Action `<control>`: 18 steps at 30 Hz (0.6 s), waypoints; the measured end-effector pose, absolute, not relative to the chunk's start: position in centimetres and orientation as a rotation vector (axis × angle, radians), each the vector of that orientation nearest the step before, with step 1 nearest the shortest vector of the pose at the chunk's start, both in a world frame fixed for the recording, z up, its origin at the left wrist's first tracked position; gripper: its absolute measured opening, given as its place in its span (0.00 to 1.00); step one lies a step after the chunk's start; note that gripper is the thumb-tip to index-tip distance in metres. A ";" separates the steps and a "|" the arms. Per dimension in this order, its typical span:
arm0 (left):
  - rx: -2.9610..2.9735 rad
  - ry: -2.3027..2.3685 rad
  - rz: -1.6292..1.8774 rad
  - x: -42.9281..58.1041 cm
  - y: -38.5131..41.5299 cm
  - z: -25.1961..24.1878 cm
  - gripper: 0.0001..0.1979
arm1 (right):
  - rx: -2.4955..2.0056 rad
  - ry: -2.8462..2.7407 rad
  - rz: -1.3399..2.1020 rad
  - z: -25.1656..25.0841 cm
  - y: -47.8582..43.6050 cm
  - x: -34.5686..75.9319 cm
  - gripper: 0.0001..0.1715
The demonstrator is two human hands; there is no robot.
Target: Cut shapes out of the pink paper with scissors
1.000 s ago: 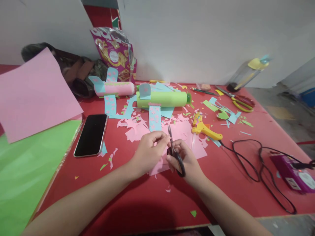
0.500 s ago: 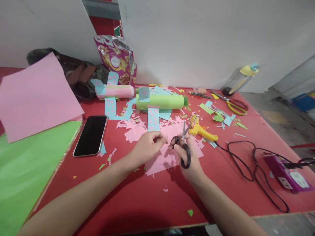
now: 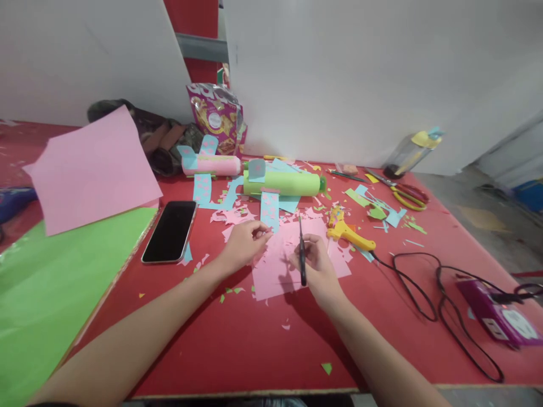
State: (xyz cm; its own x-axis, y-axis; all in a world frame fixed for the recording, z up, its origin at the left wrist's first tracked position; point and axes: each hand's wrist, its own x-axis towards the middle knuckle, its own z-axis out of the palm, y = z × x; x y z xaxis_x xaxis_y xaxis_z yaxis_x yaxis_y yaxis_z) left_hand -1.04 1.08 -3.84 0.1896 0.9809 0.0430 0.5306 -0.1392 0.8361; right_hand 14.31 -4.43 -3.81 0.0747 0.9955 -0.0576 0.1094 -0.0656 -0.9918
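Our right hand [image 3: 321, 265] grips the black-handled scissors [image 3: 302, 264] above the pink sheet [image 3: 269, 280]; near the sheet's left edge, our left hand [image 3: 242, 246] bunches its fingertips, on what we cannot tell.

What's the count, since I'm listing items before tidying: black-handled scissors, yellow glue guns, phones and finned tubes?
Black-handled scissors, in the right hand: 1
Yellow glue gun: 1
Phone: 1
Pink tube and green tube, both finned: 2
Total: 5
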 end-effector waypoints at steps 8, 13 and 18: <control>1.739 1.503 0.907 -2.9 0.3 -4.5 0.12 | -1.670 -1.776 0.761 -4.4 -4.3 15.0 0.17; 1.747 1.522 0.922 -3.2 -0.1 -4.6 0.12 | -1.734 -2.019 0.636 -4.2 -4.2 15.2 0.22; 1.805 1.489 0.911 -3.1 -0.2 -4.6 0.13 | -1.657 -2.169 0.591 -3.9 -4.5 14.9 0.22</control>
State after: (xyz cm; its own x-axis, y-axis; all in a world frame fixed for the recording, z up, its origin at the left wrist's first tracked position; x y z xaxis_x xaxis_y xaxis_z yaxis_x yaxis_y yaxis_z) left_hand -3.14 -0.17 -4.59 0.1264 0.9845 0.1220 0.5563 -0.1721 0.8130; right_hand 14.89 -4.53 -3.95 -0.2569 0.9662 0.0218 0.8218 0.2303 -0.5211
